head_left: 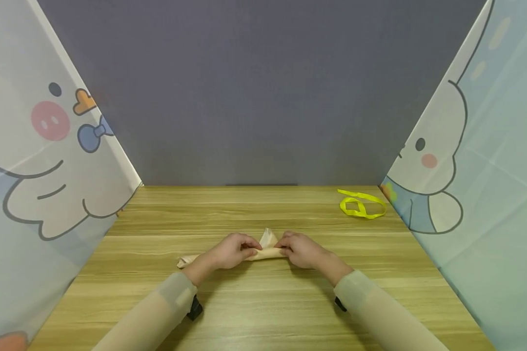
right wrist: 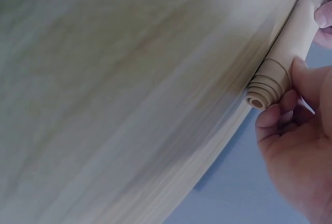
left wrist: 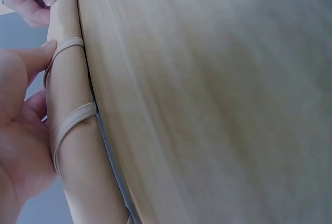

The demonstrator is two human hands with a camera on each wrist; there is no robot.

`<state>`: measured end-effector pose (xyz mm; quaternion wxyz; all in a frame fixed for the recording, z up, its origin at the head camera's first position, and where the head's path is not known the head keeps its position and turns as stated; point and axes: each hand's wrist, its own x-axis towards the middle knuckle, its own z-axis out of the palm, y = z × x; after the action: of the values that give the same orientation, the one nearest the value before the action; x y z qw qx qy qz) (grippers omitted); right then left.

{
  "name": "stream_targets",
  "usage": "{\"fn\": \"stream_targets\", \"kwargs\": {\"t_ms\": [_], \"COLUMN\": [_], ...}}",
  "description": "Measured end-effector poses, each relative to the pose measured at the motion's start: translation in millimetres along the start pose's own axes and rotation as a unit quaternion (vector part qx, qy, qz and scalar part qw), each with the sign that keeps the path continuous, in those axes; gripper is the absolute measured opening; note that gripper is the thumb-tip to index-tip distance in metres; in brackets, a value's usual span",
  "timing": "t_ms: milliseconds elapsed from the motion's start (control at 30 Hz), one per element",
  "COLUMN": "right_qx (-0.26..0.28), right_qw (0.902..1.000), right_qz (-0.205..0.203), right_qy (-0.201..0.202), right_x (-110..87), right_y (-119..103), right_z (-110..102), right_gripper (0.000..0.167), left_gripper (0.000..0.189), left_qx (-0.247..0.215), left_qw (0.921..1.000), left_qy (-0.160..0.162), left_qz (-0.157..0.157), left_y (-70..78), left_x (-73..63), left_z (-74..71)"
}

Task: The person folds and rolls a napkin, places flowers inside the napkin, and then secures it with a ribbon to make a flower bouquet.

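Observation:
A beige cloth [head_left: 270,253], rolled into a long tube, lies across the table in front of me, with a pointed flap [head_left: 268,238] standing up behind its middle. My left hand [head_left: 234,251] pinches the roll just left of the flap. On the other side of it, my right hand [head_left: 302,249] grips the roll's right end between thumb and fingers. The coiled layers [right wrist: 257,98] of that end show in the right wrist view. Two stitched hem bands [left wrist: 78,117] wind around the tube in the left wrist view. A loose end [head_left: 186,261] sticks out left of my left hand.
A yellow ribbon [head_left: 355,213] lies loosely looped at the table's back right. A dark grey panel [head_left: 263,97] rises behind the wood-grain table [head_left: 263,312]. Cartoon-printed cloth walls [head_left: 35,195] flank both sides.

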<state>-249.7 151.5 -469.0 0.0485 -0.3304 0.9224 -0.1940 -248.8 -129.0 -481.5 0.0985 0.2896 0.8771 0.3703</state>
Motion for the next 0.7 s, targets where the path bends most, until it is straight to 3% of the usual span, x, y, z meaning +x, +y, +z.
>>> {"fn": "stream_targets", "kwargs": {"t_ms": [233,500,700], "right_qx": [0.010,0.000,0.008], "right_qw": [0.9999,0.9995,0.9998], "right_qz": [0.007,0.000,-0.006], "right_qy": [0.008,0.030,0.018], "right_x": [1.3,0.2,-0.8], "right_y": [-0.6,-2.7,-3.7], "right_z": [1.4,-1.0,-1.9], "right_gripper": [0.021,0.011,0.015], "left_gripper": [0.020,0.019,0.023], "left_qx": [-0.018,0.042,0.081], "left_qw": [0.9996,0.9981,0.9949], "left_qy": [-0.001,0.022,0.025], "left_qz": [-0.020,0.041,0.054], "left_y": [1.6,-0.6,1.5], "left_x": [0.8,3.8,1.0], "left_z": [-1.0,1.9,3.3]}}
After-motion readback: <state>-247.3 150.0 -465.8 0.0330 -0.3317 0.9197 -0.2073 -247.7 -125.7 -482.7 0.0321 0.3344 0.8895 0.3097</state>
